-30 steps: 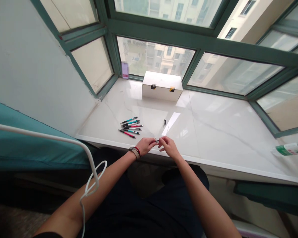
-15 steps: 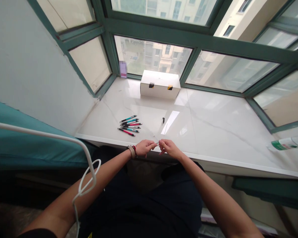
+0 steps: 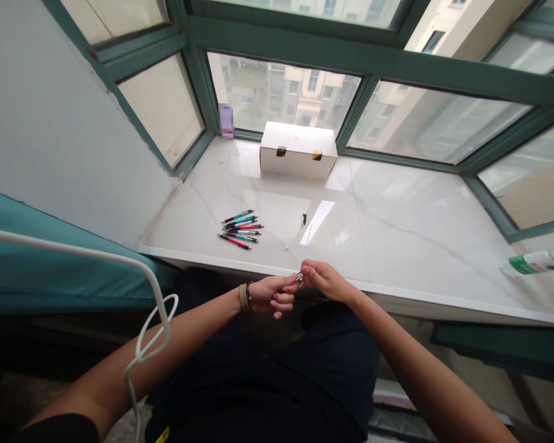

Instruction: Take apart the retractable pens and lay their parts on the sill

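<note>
Pen part [image 3: 299, 277] pinched between left hand [image 3: 268, 294] and right hand [image 3: 324, 280] at the white marble sill [image 3: 397, 246], green-framed windows [image 3: 373, 61] beyond.

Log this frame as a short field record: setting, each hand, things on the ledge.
Setting: white marble window ledge, person seated at its near edge
Left hand: closed around a small pen-like piece
Right hand: pinches that piece's exposed end
Pens: loose cluster on the ledge, beyond the left hand
Small black part: alone on the ledge, right of the pens
White box: against the window frame
Other: bottle lying at far right; white cable at left
</note>
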Tool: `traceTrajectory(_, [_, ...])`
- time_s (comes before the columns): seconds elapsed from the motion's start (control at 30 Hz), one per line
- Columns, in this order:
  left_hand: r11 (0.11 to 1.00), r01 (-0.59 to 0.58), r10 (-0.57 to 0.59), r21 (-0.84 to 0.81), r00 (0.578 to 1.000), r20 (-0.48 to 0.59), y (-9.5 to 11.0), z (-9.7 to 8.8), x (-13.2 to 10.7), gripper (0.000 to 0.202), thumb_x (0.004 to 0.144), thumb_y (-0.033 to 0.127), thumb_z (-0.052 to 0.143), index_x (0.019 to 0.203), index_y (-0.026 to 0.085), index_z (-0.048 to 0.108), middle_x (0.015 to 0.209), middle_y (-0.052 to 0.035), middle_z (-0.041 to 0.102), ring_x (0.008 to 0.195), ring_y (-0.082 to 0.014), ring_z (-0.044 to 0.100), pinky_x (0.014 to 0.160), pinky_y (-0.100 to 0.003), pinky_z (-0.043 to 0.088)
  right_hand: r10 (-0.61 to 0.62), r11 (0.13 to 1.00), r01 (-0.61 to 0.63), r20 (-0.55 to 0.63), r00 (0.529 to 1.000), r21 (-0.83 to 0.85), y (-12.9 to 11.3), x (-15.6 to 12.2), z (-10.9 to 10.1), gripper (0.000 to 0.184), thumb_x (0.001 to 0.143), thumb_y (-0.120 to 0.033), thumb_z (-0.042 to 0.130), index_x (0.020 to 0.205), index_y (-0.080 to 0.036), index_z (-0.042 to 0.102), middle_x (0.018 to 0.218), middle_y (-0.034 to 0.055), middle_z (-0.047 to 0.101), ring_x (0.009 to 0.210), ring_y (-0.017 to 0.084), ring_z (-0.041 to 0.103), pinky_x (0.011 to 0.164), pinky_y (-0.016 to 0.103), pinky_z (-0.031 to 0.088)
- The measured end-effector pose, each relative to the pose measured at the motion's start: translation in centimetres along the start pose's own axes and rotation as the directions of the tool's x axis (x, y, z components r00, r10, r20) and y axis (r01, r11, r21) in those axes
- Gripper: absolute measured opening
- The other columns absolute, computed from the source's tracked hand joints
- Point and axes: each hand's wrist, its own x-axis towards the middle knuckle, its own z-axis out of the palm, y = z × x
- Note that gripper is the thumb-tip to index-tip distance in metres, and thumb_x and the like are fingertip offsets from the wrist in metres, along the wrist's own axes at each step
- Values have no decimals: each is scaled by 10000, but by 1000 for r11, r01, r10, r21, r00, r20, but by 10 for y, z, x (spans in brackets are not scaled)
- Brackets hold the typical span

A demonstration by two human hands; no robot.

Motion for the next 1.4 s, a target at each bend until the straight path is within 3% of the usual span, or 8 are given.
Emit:
traceTrajectory(0.2, [906,-70,153,417,974,-169,7,-3,7,426,880,610,415,845,196,505,573,56,379,486,-91,373,471,-238,477,21,992,-23,-15,1000,-126,9,6,-11,367,865,-522,535,686,-204,575,655,-1,592,626,153,604,602,256,495])
traceTrajectory(0.37, [375,31,708,927,635,-307,16,-19,30,379,907,503,452,757,175,568,632,-3,521,577,-122,486,572,-246,409,96,995,-91,-198,976,36,36,32,-9,449,839,-599,511,636,-199,525,547,-22,468,507,117,492,476,240,493])
traceTrajectory(0.47, [221,140,785,965,562,-261,15,-29,36,388,960,455,354,812,179,583,656,-19,555,626,-145,533,621,-258,389,177,955,-125,-178,968,270,43,46,-3,484,841,-627,486,621,-197,459,518,-43,400,473,90,402,487,253,511])
traceTrajectory(0.63, [269,105,694,958,668,-268,15,-44,35,405,962,466,316,795,181,550,660,-25,531,624,-161,542,615,-272,397,140,953,-104,-108,984,286,50,56,-2,472,858,-606,475,634,-192,448,558,-44,417,520,90,407,586,293,538])
traceTrajectory(0.77, [745,-121,387,656,879,-278,21,-44,30,492,929,584,291,634,203,388,512,36,342,450,-117,396,480,-260,395,48,990,-44,-23,999,131,47,55,-12,458,878,-602,446,677,-192,480,595,-34,441,573,112,461,657,328,543])
traceTrajectory(0.87, [975,-110,127,193,989,-79,30,-39,21,489,900,619,350,630,214,303,487,72,188,409,-96,250,388,-224,346,-12,999,13,24,1000,-32,30,52,-23,449,893,-595,429,728,-188,522,653,-4,521,653,142,534,697,323,515])
traceTrajectory(1.1, [960,-12,59,-279,986,157,31,-15,1,433,914,564,381,672,208,334,494,61,178,430,-103,219,318,-158,287,-113,961,122,51,992,-249,-12,37,-30,444,933,-555,390,745,-188,557,720,22,580,697,154,538,695,289,449])
traceTrajectory(1.4, [989,-131,140,-69,977,161,46,4,-17,336,908,526,432,830,199,424,577,65,284,486,-83,301,376,-219,498,-61,998,58,-76,995,-38,-33,20,-28,388,964,-492,358,824,-187,553,764,30,567,714,162,579,701,306,481])
